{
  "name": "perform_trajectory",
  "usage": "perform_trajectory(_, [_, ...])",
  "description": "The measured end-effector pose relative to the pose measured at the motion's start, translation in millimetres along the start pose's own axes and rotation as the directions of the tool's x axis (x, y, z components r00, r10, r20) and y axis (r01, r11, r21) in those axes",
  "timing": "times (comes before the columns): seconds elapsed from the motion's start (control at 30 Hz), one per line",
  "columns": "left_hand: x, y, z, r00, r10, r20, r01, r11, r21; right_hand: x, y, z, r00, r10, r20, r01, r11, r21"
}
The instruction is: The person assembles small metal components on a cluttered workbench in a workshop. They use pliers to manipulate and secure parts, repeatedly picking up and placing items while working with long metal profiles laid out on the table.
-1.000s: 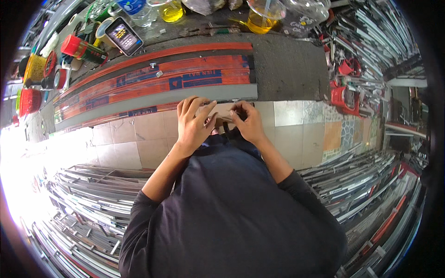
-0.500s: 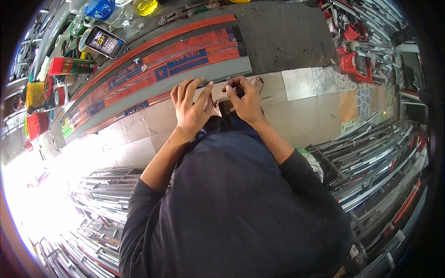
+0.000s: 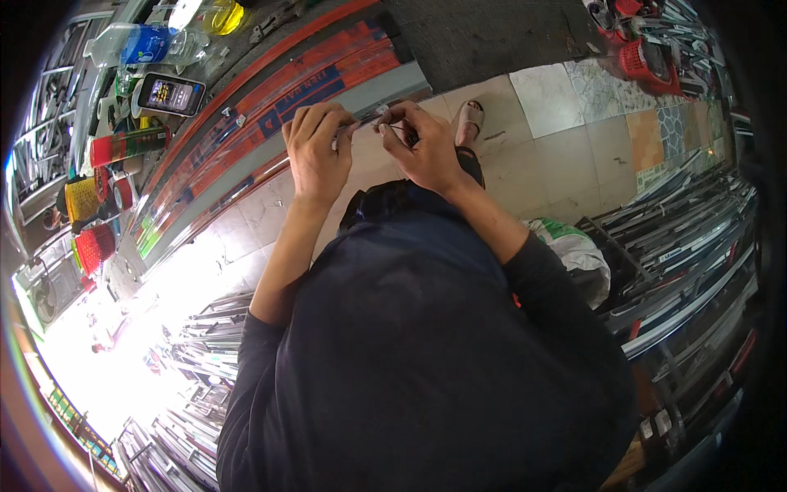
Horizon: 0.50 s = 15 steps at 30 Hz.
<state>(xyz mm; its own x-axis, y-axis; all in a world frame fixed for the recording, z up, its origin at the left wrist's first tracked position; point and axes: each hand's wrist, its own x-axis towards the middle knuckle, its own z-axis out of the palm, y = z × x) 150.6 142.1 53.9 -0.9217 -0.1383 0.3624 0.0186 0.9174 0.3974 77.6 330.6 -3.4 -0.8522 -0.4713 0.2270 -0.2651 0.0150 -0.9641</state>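
Note:
My left hand (image 3: 316,156) is raised over the near edge of the long profiles, its fingers curled in and the thumb pressed against them. A small pale bit shows between them, too little to name. Close by on the right, my right hand (image 3: 422,152) pinches thumb and fingertips together; a tiny metallic piece (image 3: 382,110) shows at the tips, its kind unclear. The two hands are a short gap apart. Just beyond them lie long profiles (image 3: 316,86) wrapped in red and blue film, with a bare grey profile (image 3: 392,86) along the near side.
A phone (image 3: 170,95), a clear bottle (image 3: 147,43), a bottle of yellow liquid (image 3: 223,16) and a red can (image 3: 123,147) crowd the left. Red baskets (image 3: 643,72) stand at far right. Metal bars (image 3: 697,234) and a white-green sack (image 3: 578,254) lie nearer on the right.
The view has shifted and turned a little. My left fingers, spread apart before, have curled in. Both hands sit slightly farther forward, and a sandalled foot shows more beyond my right hand.

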Motion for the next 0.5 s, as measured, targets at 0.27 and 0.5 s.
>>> perform_trajectory(0.27, [5.1, 8.0, -13.4, 0.993, 0.086, -0.081, -0.089, 0.996, -0.026, 4.8, -15.0, 2.7, 0.998, -0.042, -0.048, 0.04, 0.999, -0.029])
perform_trajectory(0.5, [0.6, 13.7, -14.1, 0.982, 0.14, -0.123, -0.143, 0.99, -0.014, 4.9, -17.2, 6.7, 0.992, -0.105, -0.072, 0.098, 0.991, -0.086])
